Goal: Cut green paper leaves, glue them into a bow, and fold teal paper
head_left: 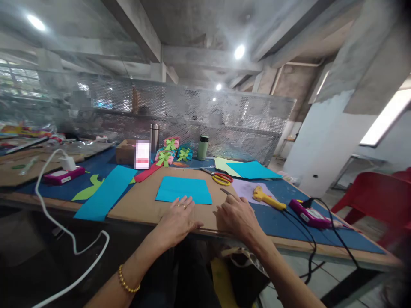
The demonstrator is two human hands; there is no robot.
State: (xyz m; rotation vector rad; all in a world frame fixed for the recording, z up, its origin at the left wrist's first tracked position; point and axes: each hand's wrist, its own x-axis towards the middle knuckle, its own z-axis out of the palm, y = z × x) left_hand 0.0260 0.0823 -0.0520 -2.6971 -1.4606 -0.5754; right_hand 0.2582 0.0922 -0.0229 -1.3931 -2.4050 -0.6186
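Observation:
A bright blue sheet (pixel 183 188), felt or paper by its look, lies flat on a brown cardboard board (pixel 135 209). My left hand (pixel 180 216) rests palm down over the sheet's near edge, its fingers stretched out and its thumb pointing right. To the right of the sheet, my right hand (pixel 237 214) is closed above the cardboard around a slim, dark, knife-like tool (pixel 225 191). Only the tool's tip shows; my fingers hide the rest. Beyond that hand lie scissors (pixel 222 179) with yellow and red handles.
A yellow glue gun (pixel 268 198) lies on a lilac sheet (pixel 242 188), its black cable running near a purple power strip (pixel 310 214). A blue strip (pixel 107 192) lies left. Behind stand a green tumbler (pixel 202 148), steel flask (pixel 154 137) and cardboard box (pixel 126 152).

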